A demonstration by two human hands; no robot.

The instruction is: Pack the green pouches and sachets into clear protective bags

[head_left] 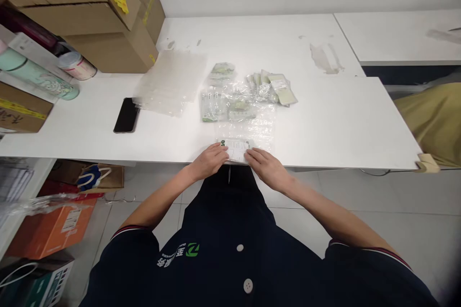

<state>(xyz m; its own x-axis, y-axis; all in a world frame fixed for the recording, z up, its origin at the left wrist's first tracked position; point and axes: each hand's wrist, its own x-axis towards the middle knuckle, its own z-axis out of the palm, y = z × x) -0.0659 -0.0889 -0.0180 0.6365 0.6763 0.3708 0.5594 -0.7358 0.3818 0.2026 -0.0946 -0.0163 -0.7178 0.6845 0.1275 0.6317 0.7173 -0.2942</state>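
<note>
At the near edge of the white table, both my hands hold one small white packet with green print. My left hand pinches its left end with the fingers curled. My right hand grips its right end the same way. Just beyond the packet lies a clear plastic bag, flat on the table. Further back sit several small bagged green-and-white packets, and a fanned row of similar ones to their right.
A stack of clear bags and a black phone lie to the left. Cardboard boxes, a mint bottle and a can crowd the far left. Boxes and bags stand on the floor at left.
</note>
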